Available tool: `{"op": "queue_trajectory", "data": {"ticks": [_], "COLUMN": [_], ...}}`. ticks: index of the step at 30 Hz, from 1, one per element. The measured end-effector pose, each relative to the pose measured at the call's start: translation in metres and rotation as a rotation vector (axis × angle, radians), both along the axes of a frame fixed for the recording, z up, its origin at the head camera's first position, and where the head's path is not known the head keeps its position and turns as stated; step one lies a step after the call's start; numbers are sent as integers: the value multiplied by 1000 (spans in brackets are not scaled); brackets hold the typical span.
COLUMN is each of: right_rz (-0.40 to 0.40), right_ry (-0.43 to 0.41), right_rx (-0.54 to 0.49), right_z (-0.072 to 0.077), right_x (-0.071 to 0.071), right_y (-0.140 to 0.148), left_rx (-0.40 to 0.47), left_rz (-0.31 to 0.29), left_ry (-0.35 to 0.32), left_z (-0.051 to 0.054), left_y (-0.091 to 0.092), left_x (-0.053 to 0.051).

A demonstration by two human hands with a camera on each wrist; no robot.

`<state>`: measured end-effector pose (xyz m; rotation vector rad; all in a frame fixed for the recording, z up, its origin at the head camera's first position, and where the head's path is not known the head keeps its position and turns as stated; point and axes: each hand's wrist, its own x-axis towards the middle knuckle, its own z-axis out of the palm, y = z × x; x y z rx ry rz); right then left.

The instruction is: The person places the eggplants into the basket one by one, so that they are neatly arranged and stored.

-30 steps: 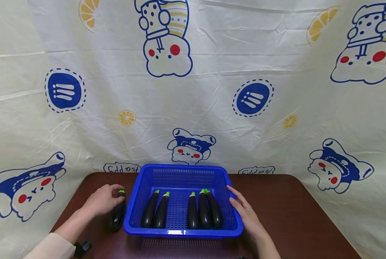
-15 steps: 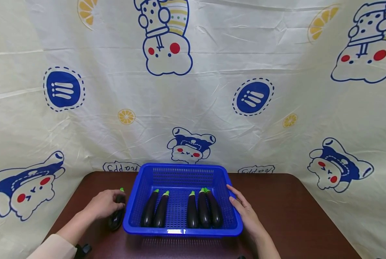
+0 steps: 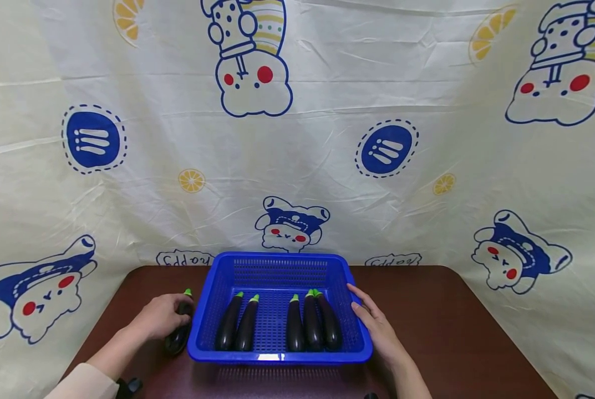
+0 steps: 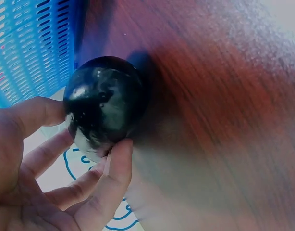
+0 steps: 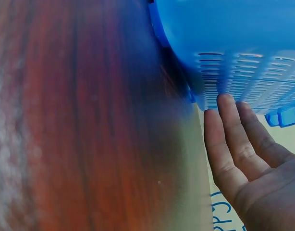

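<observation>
An eggplant (image 3: 176, 339) with a green stem lies on the table just left of the blue plastic basket (image 3: 280, 357). My left hand (image 3: 161, 317) grips it from above, near the stem end. Seen from its rounded bottom in the left wrist view, the dark eggplant (image 4: 106, 103) sits between thumb and fingers. My right hand (image 3: 381, 331) rests against the basket's right side. In the right wrist view, straight fingertips touch the slotted outer wall (image 5: 253, 79). Inside the basket lie two eggplants on the left (image 3: 247, 327) and three on the right (image 3: 313, 327), stems pointing away.
The dark brown table (image 3: 427, 321) extends on both sides of the basket. Behind it hangs a pale curtain (image 3: 317, 149) printed with cartoon figures and orange slices. A small black object (image 3: 129, 386) shows by the left sleeve.
My left hand has come slightly nearer along the eggplant, its fingers now lower around it. The right hand and basket look the same, apart from a slight shift of the view.
</observation>
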<state>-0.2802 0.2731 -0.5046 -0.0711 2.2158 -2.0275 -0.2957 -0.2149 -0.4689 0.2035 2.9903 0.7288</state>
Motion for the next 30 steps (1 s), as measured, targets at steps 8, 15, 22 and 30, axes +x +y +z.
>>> {"op": "queue_trajectory", "data": {"ticks": [8,15,22,30], "right_rz": [-36,-38,11,20], "right_ry": [7,-13,-4,11], "right_rx": [16,3,-7,-20], "right_z": [1,-1,-2,1], "right_x": [-1,-1,3,-2], "right_y": [1,-2,0,-1], "left_rx": [1,46,44,1], "left_rz": [-3,8,-8,-34], "left_ry": [11,-10,13,74], "left_z": [14,33,49,69], "left_y": [-1,-2,6,16], "left_x": [0,6,14,17]}}
